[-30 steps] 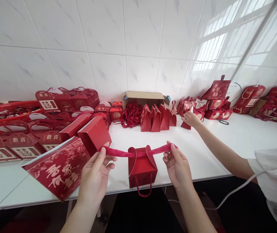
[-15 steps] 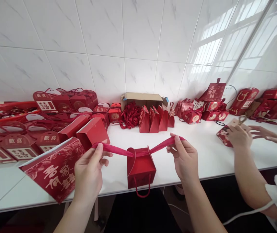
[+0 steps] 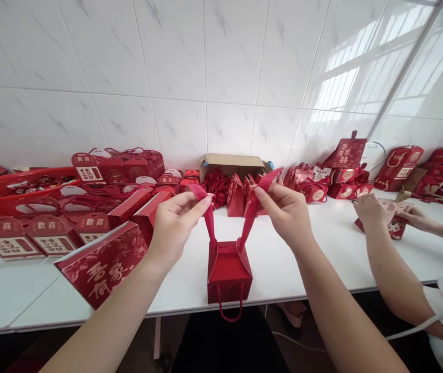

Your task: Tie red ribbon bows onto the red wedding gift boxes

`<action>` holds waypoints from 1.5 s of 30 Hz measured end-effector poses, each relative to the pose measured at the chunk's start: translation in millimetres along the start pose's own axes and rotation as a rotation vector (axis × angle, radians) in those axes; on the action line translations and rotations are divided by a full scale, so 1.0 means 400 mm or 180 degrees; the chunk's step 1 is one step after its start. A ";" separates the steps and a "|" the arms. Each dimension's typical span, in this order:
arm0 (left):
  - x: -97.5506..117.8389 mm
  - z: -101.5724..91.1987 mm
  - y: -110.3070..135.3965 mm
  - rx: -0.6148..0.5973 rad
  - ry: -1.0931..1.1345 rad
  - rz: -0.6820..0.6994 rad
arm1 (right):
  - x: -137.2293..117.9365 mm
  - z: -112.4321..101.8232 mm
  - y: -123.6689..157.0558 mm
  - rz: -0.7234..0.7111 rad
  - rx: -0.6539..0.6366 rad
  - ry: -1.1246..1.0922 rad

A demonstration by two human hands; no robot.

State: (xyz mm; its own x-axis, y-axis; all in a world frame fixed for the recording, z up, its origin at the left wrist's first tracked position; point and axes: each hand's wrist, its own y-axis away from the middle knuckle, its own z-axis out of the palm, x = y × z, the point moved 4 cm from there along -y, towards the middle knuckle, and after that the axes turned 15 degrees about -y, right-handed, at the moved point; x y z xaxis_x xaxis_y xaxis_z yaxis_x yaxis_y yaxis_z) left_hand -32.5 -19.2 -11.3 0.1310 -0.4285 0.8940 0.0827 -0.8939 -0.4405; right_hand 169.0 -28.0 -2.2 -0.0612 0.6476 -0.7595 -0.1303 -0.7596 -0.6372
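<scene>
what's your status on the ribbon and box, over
Left hand and right hand each pinch an end of the red ribbon, held above the small red box. Box at table edge. Co-worker's hands off right, clear.

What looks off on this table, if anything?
The large red box at front left sits tilted, not flat. The small red box stands right at the table edge, its cord handle dangling over. Nothing looks spilled or torn.

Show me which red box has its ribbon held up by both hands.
The small plain red box at the front edge of the table: left hand and right hand each pinch one end of its ribbon.
</scene>
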 end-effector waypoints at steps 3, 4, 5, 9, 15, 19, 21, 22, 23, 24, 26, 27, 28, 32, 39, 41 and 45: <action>0.022 0.022 -0.010 -0.0253 -0.0071 0.0023 | -0.009 0.022 -0.018 0.0001 -0.0262 -0.0307; 0.029 0.028 -0.012 -0.0296 -0.0088 0.0054 | -0.012 0.027 -0.022 0.0034 -0.0342 -0.0450; 0.037 0.031 -0.014 -0.0312 -0.0098 0.0097 | -0.014 0.031 -0.024 0.0062 -0.0392 -0.0556; 0.064 0.038 -0.028 -0.0358 -0.0022 0.0233 | -0.022 0.034 -0.031 0.0172 -0.0456 -0.0671; 0.107 0.042 -0.056 -0.0684 0.0081 0.0272 | -0.025 0.039 -0.033 0.0333 -0.0613 -0.0844; 0.124 0.047 -0.057 -0.0734 0.0121 0.0366 | -0.028 0.038 -0.032 0.0323 -0.0659 -0.0979; 0.122 0.053 -0.054 -0.0787 0.0129 0.0365 | -0.026 0.039 -0.032 0.0314 -0.0718 -0.1035; 0.121 0.056 -0.052 -0.0808 0.0136 0.0383 | -0.024 0.039 -0.032 0.0331 -0.0737 -0.1093; 0.120 0.058 -0.051 -0.0833 0.0143 0.0415 | -0.021 0.040 -0.033 0.0366 -0.0751 -0.1172; 0.121 0.060 -0.050 -0.0865 0.0153 0.0461 | -0.018 0.041 -0.034 0.0413 -0.0759 -0.1264; 0.124 0.065 -0.050 -0.1010 0.0157 0.0558 | -0.013 0.047 -0.035 0.0517 -0.0793 -0.1431; 0.127 0.068 -0.050 -0.1131 0.0132 0.0577 | -0.012 0.051 -0.036 0.0556 -0.0821 -0.1471; 0.129 0.071 -0.051 -0.1259 0.0088 0.0567 | -0.013 0.055 -0.036 0.0585 -0.0853 -0.1465; 0.132 0.071 -0.056 -0.1541 -0.0289 0.0343 | -0.023 0.071 -0.035 0.0546 -0.0993 -0.1275; 0.120 0.060 -0.046 -0.1542 -0.0671 0.0214 | -0.005 0.082 -0.015 0.0479 -0.1437 -0.1508; 0.111 0.059 -0.039 -0.1668 -0.0618 0.0132 | 0.009 0.078 -0.014 0.0509 -0.1445 -0.1509; 0.090 0.050 -0.036 -0.1835 -0.0367 -0.0199 | 0.019 0.073 -0.011 0.0331 -0.1771 -0.1149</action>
State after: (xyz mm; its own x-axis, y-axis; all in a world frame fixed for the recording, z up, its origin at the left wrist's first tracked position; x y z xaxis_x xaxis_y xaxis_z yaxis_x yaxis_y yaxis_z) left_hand -9.2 -19.3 25.5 0.2523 -0.3846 0.8880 -0.4525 -0.8580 -0.2431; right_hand 140.1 -17.8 -1.4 -0.3856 0.4753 -0.7908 0.4179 -0.6742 -0.6090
